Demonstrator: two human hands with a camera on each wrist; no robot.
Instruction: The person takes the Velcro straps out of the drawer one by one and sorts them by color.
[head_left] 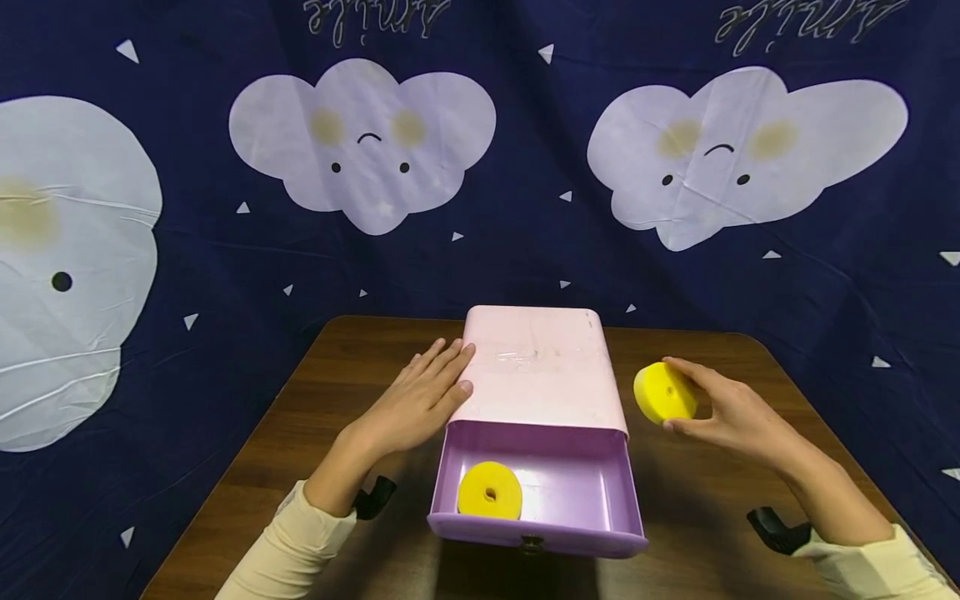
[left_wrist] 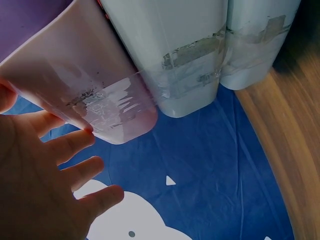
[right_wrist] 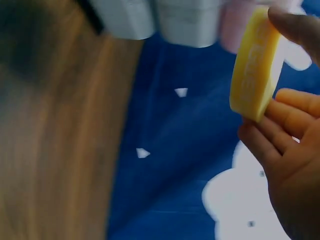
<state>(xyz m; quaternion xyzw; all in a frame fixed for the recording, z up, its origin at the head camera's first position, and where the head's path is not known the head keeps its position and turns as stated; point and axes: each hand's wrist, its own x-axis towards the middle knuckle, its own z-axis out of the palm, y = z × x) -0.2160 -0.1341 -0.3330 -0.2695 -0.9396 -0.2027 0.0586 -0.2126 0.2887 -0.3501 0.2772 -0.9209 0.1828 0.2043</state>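
My right hand (head_left: 738,417) holds a thick yellow disc (head_left: 664,392) between thumb and fingers, in the air to the right of a pink drawer unit (head_left: 536,358). The disc has a small centre hole, and faint lettering shows along its edge (right_wrist: 254,65) in the right wrist view. My left hand (head_left: 420,396) rests against the unit's left side, fingers extended and fingertips at the top edge. Below the pink top, a purple drawer (head_left: 573,479) is pulled out. A second yellow disc (head_left: 490,492) with a centre hole lies in its front left part.
Under the pink section, white sections (left_wrist: 175,55) of the unit show in the left wrist view, with clear tape across them. A brown wooden table (head_left: 300,467) carries the unit. Behind it hangs a dark blue cloth (head_left: 525,250) with white clouds.
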